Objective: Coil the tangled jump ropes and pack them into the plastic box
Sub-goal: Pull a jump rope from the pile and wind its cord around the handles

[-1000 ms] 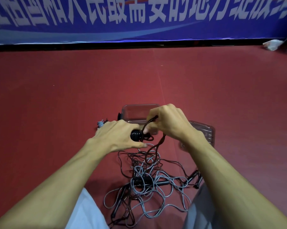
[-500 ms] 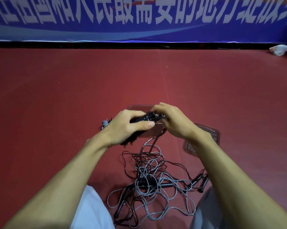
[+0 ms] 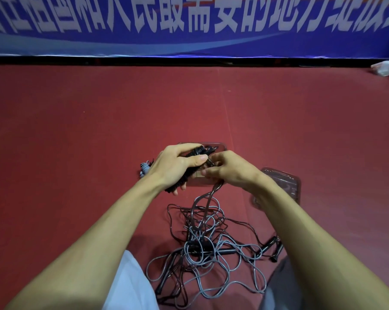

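Observation:
My left hand [image 3: 175,166] grips a black jump-rope handle wrapped in dark cord [image 3: 189,168], held slanted above the floor. Just right of it, my right hand [image 3: 229,171] pinches the dark cord [image 3: 213,191], which hangs down into a tangle of black and grey jump ropes [image 3: 204,249] on the floor between my knees. The clear plastic box [image 3: 218,147] sits behind my hands, mostly hidden by them. A grey coiled rope [image 3: 145,170] lies on the floor left of the box, partly behind my left wrist.
A clear plastic lid [image 3: 285,182] lies on the red floor to the right of the box. A blue banner runs along the far wall. A crumpled white thing [image 3: 385,67] lies at the far right. Loose black handles [image 3: 270,249] rest at the tangle's right side.
My left hand turned the black handle from end-on to slanted and lifted it slightly. My right hand moved from over the handle's top to lower at its right side, still on the cord.

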`<control>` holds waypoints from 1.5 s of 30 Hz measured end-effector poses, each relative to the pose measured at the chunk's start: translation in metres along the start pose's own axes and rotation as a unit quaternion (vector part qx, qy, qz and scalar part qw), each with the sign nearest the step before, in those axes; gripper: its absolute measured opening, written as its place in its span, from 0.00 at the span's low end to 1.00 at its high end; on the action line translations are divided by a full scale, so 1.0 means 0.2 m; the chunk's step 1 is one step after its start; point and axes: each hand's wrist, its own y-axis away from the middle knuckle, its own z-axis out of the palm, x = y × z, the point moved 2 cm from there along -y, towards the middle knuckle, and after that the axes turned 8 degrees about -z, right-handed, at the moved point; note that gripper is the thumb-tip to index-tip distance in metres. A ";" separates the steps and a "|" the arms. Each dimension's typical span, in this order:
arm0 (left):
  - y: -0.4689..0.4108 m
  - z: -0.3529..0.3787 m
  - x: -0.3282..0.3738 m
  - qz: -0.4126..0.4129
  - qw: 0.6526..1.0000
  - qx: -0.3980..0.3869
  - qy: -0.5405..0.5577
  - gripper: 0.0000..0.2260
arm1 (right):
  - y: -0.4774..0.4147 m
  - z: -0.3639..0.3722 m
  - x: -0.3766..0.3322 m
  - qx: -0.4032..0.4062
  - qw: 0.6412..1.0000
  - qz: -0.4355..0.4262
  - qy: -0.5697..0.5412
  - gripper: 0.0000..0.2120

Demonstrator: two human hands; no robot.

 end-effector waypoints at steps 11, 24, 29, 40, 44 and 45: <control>-0.04 0.04 -0.02 -0.025 0.974 0.122 -0.189 0.22 | 0.00 0.02 0.02 0.027 0.982 0.124 -0.137 0.08; -0.02 -0.04 0.01 -0.026 0.949 0.207 -0.238 0.20 | 0.01 0.10 -0.07 0.098 0.914 0.082 -0.386 0.05; -0.03 -0.05 -0.02 -0.036 0.935 0.200 -0.291 0.21 | 0.01 0.13 -0.04 0.101 0.969 0.089 -0.205 0.10; -0.07 -0.01 -0.05 -0.021 0.902 0.173 -0.394 0.21 | 0.03 0.11 -0.06 -0.030 0.964 -0.064 0.258 0.09; -0.08 0.02 -0.06 -0.018 0.888 0.145 -0.437 0.19 | 0.08 0.10 -0.10 -0.075 0.929 -0.114 0.344 0.10; -0.08 0.02 -0.06 -0.014 0.887 0.134 -0.441 0.19 | 0.09 0.09 -0.11 -0.067 0.920 -0.124 0.366 0.10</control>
